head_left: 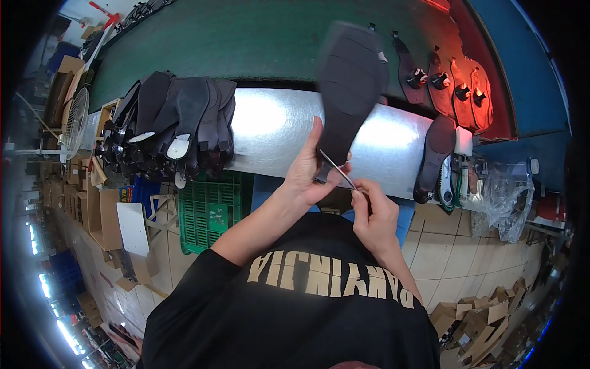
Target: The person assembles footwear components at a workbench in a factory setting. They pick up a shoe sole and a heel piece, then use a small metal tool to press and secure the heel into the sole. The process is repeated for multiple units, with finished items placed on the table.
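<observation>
My left hand [306, 175] grips a dark brown shoe sole [350, 86] by its heel end, sole side up, lifted above the shiny metal workbench [270, 126]. My right hand [373, 209] pinches a thin metal tool [337, 168] whose tip rests against the heel of that sole, just beside my left thumb. Both hands are close together in front of my chest.
A stack of dark soles [175, 123] leans on the bench's left end. Another sole [435, 154] lies at the right by a clear plastic bag [504, 197]. Sandal parts [442, 80] sit on a red-lit belt behind. A green crate [206, 212] stands below; cardboard boxes [92, 203] crowd the floor.
</observation>
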Motion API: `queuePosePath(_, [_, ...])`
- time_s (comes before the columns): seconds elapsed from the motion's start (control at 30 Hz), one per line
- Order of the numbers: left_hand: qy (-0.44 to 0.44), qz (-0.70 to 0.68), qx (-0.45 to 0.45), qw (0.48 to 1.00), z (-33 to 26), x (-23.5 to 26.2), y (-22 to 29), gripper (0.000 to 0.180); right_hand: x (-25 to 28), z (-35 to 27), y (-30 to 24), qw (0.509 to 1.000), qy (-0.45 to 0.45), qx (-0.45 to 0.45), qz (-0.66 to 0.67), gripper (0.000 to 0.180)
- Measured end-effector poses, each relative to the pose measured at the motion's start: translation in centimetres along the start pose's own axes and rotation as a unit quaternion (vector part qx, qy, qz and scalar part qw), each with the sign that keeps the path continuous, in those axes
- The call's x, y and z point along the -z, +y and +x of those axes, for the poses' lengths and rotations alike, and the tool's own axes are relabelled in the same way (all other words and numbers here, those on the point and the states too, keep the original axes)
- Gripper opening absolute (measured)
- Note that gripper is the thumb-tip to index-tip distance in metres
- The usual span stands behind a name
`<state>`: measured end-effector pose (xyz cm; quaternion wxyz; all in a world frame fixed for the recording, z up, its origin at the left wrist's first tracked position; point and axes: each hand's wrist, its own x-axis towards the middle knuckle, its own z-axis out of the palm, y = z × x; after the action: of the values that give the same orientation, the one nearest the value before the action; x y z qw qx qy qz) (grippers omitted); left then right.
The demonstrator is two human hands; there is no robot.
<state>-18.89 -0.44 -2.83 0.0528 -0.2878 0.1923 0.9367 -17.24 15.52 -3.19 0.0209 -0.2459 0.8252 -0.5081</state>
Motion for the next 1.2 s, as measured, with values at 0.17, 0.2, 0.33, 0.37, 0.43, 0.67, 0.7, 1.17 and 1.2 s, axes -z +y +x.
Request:
queuePosePath(0.17, [-0.033,-0.049,0.023,0.998,1.4,2.5,-1.0,0.065,-0.8,0.1,-0.1,0.996,0.000,0.017,-0.090,0.003])
queuePosePath(0.2, [-0.033,-0.023,0.000,0.999,1.5,2.5,-1.0,0.067,-0.8,0.2,-0.1,0.995,0.003,0.022,-0.101,0.004])
queuePosePath(0.33, [-0.014,0.038,-0.039,0.998,1.2,1.4,-0.8,0.072,-0.9,0.3,0.0,0.995,0.004,0.022,-0.099,0.004])
queuePosePath(0.37, [-0.006,0.032,-0.032,0.999,0.9,1.0,-0.8,0.071,-0.9,0.4,0.2,0.995,0.008,0.023,-0.096,0.004])
queuePosePath(0.43, [-0.003,0.016,-0.004,1.000,0.9,0.9,-0.8,0.067,-1.1,0.3,0.4,0.996,0.013,0.024,-0.090,0.003])
queuePosePath(0.67, [0.032,-0.049,0.107,0.992,2.0,2.5,-0.5,0.053,-1.2,0.2,0.4,0.997,-0.023,0.037,-0.059,0.003])
queuePosePath(0.7, [0.023,-0.053,0.114,0.992,2.1,2.7,-0.5,0.052,-1.1,0.2,0.5,0.997,-0.033,0.042,-0.052,0.003])
queuePosePath(1.17, [0.088,-0.063,0.156,0.982,2.0,1.9,-0.3,0.051,-0.2,-0.1,1.4,0.985,-0.053,0.145,-0.077,0.008])
queuePosePath(1.2, [0.105,-0.070,0.162,0.979,2.1,2.1,-0.4,0.052,-0.2,-0.2,1.5,0.981,-0.059,0.167,-0.077,0.009])
